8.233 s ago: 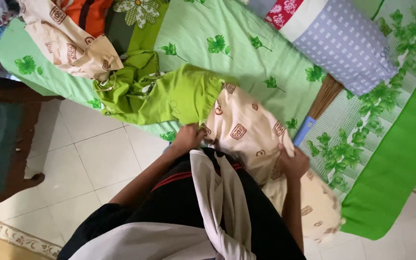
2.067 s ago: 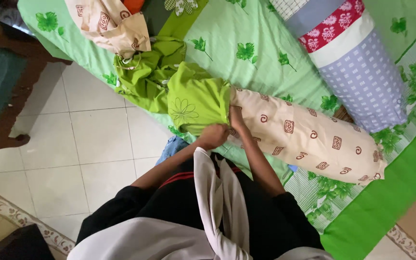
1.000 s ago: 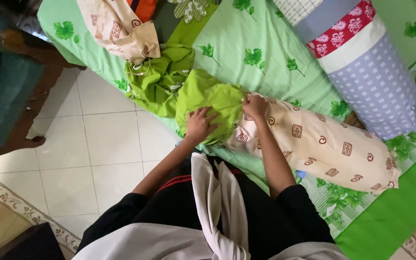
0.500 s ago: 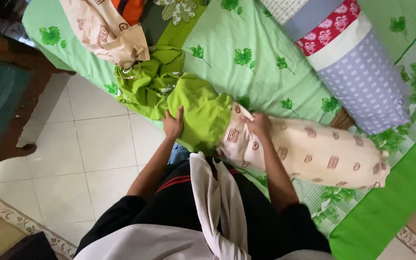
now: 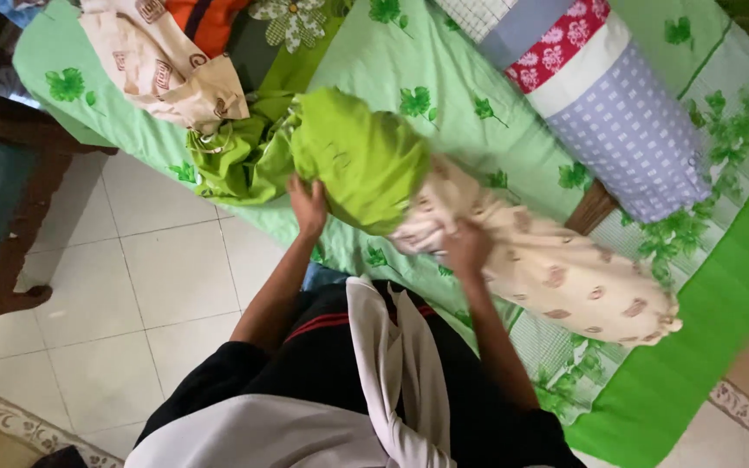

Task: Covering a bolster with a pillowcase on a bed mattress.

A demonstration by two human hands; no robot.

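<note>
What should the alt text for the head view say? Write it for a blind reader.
A person's left hand grips a bright green fabric cover partly over one end of a long cream patterned bolster pillow, which the right hand holds. They lie on a leaf-printed green bedsheet beside a lilac checked bolster.

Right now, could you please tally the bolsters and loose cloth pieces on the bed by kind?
Bolsters: 2 (cream patterned bolster under the right hand, checked bolster)
Green covers: 2 (green cover at the left hand, crumpled green cloth)
Cream patterned cloths: 1 (cream cloth)
Total: 5
</note>
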